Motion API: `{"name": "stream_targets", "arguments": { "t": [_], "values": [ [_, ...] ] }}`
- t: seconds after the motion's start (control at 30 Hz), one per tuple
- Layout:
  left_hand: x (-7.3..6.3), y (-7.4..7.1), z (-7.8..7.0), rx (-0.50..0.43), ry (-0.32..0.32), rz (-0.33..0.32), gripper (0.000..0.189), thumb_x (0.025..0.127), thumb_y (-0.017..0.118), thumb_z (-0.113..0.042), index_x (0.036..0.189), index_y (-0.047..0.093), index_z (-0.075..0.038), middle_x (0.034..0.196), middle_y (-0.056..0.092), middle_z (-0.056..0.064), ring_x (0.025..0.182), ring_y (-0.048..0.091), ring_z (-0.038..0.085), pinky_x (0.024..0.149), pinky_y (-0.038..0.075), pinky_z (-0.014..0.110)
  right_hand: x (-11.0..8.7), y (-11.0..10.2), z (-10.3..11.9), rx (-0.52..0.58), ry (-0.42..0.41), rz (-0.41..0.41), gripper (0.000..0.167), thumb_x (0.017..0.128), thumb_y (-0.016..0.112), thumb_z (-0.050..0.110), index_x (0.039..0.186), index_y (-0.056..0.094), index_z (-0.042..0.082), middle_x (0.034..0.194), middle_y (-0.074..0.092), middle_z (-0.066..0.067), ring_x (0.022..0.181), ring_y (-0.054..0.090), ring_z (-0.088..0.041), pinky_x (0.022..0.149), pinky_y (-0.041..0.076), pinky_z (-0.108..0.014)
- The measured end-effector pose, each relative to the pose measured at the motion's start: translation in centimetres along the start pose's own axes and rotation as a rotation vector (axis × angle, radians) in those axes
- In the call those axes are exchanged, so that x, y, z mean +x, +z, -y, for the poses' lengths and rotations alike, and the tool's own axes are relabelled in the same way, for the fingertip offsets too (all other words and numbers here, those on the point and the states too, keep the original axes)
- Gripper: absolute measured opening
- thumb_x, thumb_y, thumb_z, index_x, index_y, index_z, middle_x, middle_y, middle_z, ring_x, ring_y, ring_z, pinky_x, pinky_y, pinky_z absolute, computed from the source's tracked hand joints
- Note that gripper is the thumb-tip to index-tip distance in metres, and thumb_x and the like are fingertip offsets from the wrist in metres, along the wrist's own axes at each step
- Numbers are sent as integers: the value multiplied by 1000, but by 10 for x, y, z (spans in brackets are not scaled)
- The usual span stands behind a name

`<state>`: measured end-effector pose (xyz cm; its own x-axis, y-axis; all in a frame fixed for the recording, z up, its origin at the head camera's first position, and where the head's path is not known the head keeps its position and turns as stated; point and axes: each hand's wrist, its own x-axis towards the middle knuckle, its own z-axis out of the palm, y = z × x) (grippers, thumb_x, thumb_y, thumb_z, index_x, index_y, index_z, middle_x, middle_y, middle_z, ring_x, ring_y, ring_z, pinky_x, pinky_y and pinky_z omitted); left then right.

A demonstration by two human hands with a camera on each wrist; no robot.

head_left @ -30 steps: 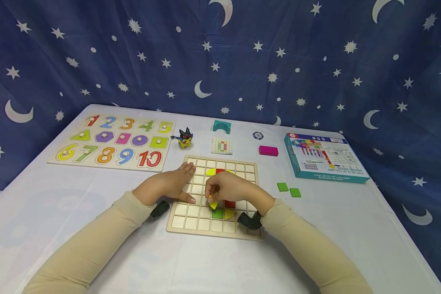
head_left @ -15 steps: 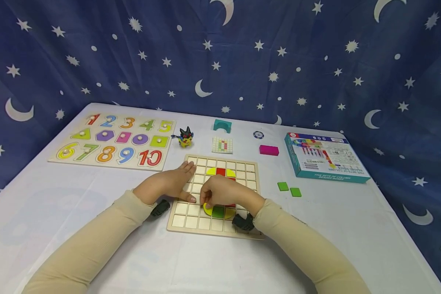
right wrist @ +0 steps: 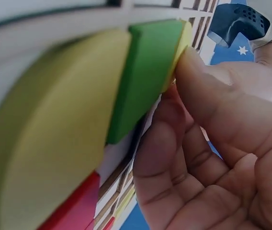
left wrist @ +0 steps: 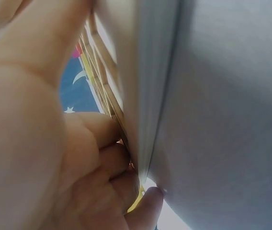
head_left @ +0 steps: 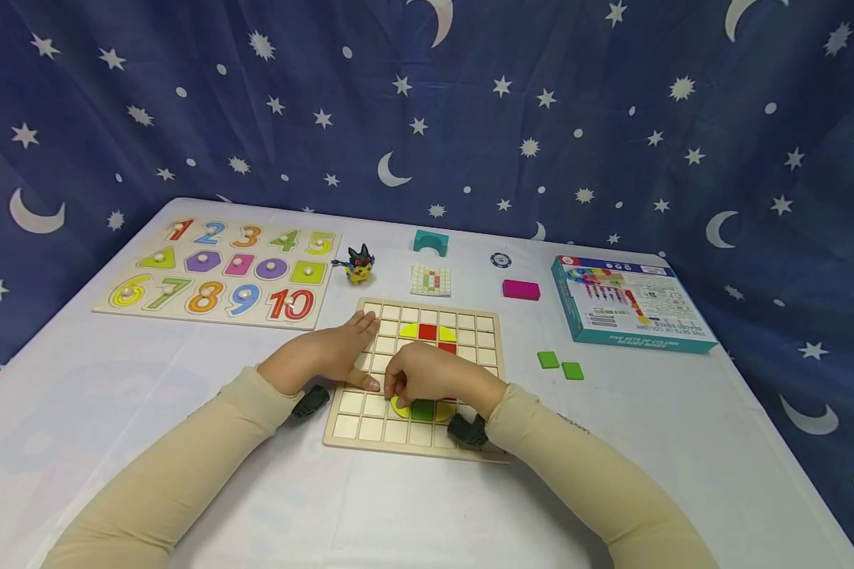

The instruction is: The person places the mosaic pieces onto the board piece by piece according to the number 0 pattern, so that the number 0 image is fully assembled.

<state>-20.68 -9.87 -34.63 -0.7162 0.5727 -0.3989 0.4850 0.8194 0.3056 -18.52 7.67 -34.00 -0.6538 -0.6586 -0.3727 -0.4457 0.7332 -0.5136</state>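
The wooden grid board (head_left: 347,427) lies in the middle of the table. My left hand (head_left: 323,357) rests over its left edge, fingers spread. My right hand (head_left: 434,371) is low over the board and holds a yellow quarter-circle tile (head_left: 398,408) by thumb and fingers, in the cell left of a green square tile (head_left: 422,411). In the right wrist view the thumb lies against that yellow tile (right wrist: 184,40). Another yellow quarter-circle (right wrist: 64,120) flanks the green tile on its other side, with a red tile (right wrist: 76,206) adjoining. The right hand hides the board's centre.
Two loose green tiles (head_left: 548,360) lie right of the board. Behind it are a pattern card (head_left: 430,280), teal arch block (head_left: 431,242), toy figure (head_left: 360,265), poker chip (head_left: 500,260) and magenta block (head_left: 521,290). A number puzzle (head_left: 221,265) lies left, a box (head_left: 633,304) right.
My right hand has moved slightly left, and the yellow tile it held tilted has come down flat beside the green one. My left hand has stayed put.
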Motion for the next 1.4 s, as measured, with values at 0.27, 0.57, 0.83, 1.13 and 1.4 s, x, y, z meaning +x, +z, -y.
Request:
{"name": "stream_targets", "arguments": {
  "t": [0.27, 0.57, 0.83, 1.13, 1.4],
  "values": [
    [2, 1, 1, 10, -1, -1, 105, 78, 65, -52, 145, 10, 8, 152, 4, 25, 141, 0, 38, 114, 13, 46, -12, -12, -9, 0, -51, -53, 9, 76, 74, 6, 84, 70, 11, 72, 61, 4, 69, 51, -8, 65, 45, -19],
    [3, 0, 0, 8, 2, 6, 106, 78, 64, -52, 145, 8, 7, 152, 3, 24, 141, -1, 38, 114, 12, 47, -60, -32, -51, -5, 99, -104, 10, 73, 76, 7, 80, 69, 10, 73, 61, 4, 70, 50, -12, 64, 46, -23],
    [2, -1, 0, -8, 6, 10, 105, 79, 65, -50, 144, 7, 8, 152, 2, 26, 140, -2, 39, 114, 11, 48, -103, -32, -87, 22, 228, -104, 15, 70, 78, 7, 79, 67, 9, 72, 58, 1, 68, 50, -12, 61, 45, -25],
    [1, 0, 1, -14, 2, 18, 105, 79, 64, -50, 144, 8, 9, 152, 2, 26, 140, -1, 39, 114, 11, 49, -122, -20, -101, 55, 365, -114, 21, 68, 81, 15, 77, 63, 10, 71, 54, -1, 67, 48, -14, 58, 40, -27],
    [3, 1, 2, -16, 3, 15, 106, 79, 64, -51, 145, 7, 8, 152, 1, 25, 141, -2, 38, 114, 11, 48, -119, -11, -98, 66, 381, -127, 23, 67, 80, 8, 73, 58, 8, 67, 52, -1, 63, 47, -13, 56, 39, -25]
  ]
}}
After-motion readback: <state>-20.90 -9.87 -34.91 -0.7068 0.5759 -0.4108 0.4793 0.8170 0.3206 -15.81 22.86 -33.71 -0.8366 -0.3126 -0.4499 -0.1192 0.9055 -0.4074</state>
